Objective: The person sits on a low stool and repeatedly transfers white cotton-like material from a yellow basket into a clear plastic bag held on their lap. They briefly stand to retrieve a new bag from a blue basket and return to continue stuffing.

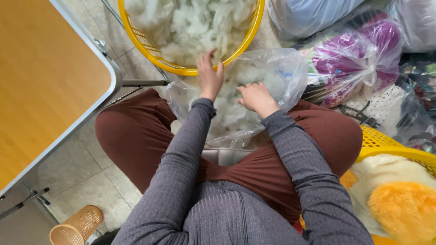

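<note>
I sit cross-legged in dark red trousers with a clear plastic bag (281, 68) of white fluffy stuffing (234, 113) on my lap. My left hand (210, 75) reaches forward over the bag's mouth toward the rim of a yellow basket (181, 69) full of the same white stuffing (190, 22); its fingers are spread and nothing shows in them. My right hand (256, 97) rests in the bag's opening with its fingers curled down into the stuffing, so what they grip is hidden.
A wooden table with a grey metal edge (97, 50) stands at the left. Tied plastic bags of purple and white goods (359, 54) lie at the right. A second yellow basket (386, 145) holds orange and cream plush. A small tan wicker cup (77, 227) sits on the tiled floor.
</note>
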